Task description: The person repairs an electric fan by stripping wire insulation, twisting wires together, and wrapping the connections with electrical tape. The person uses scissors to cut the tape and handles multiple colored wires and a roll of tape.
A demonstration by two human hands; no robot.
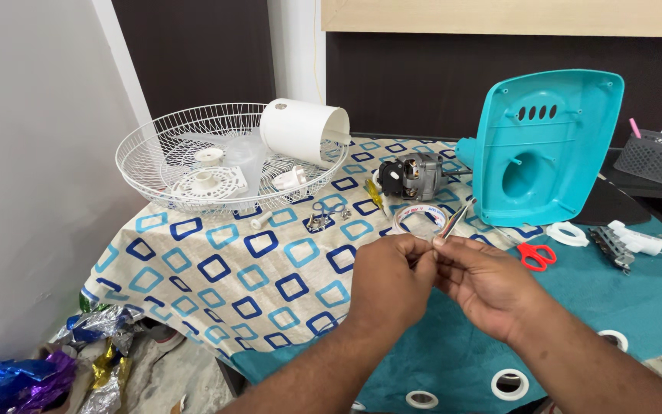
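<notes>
Both hands meet at centre — right hand [484,282] pinches a thin metal tool [456,218] angled up-right; left hand [392,276] fingers close at its lower end.

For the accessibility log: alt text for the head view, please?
Left hand and right hand meet over a patterned tablecloth, the right pinching a thin metal tool. Behind lie a tape roll, a small motor, a white wire fan guard and a turquoise housing.
</notes>
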